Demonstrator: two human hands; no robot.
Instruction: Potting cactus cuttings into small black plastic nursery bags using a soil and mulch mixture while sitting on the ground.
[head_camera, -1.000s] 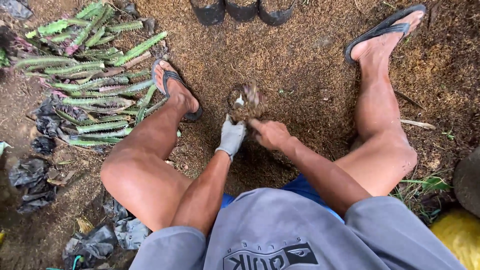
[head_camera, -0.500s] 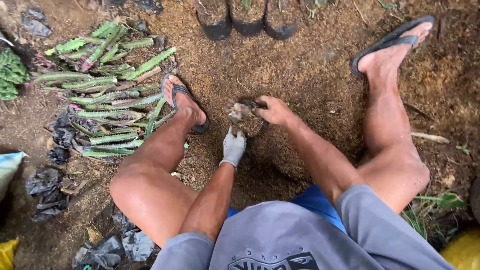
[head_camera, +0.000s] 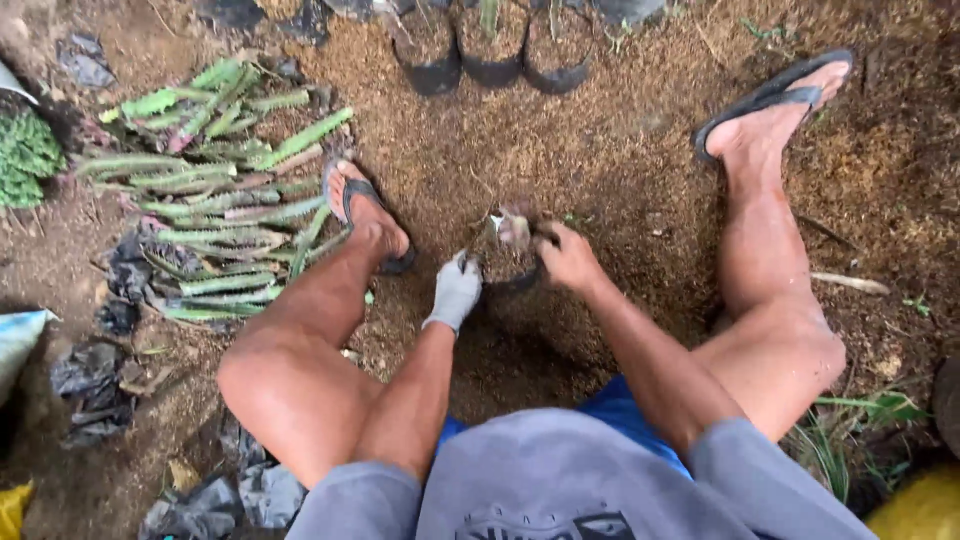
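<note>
while both hands (head_camera: 455, 290) (head_camera: 567, 258) grip small soil-filled bag (head_camera: 508, 250), cactus cuttings (head_camera: 215, 200) lie left, pots (head_camera: 490, 50) beyond.

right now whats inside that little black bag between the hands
The small black bag is mostly filled with brown soil, with a pale lump on top. The gloved left hand and bare right hand hide its sides; anything deeper is covered.

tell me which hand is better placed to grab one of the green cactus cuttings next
Probably the left. The grey-gloved left hand is at the small black soil-filled pot's left side, nearer the pile of green cactus cuttings beyond the left foot. The bare right hand grips the pot's right rim, farther from the pile.
</note>
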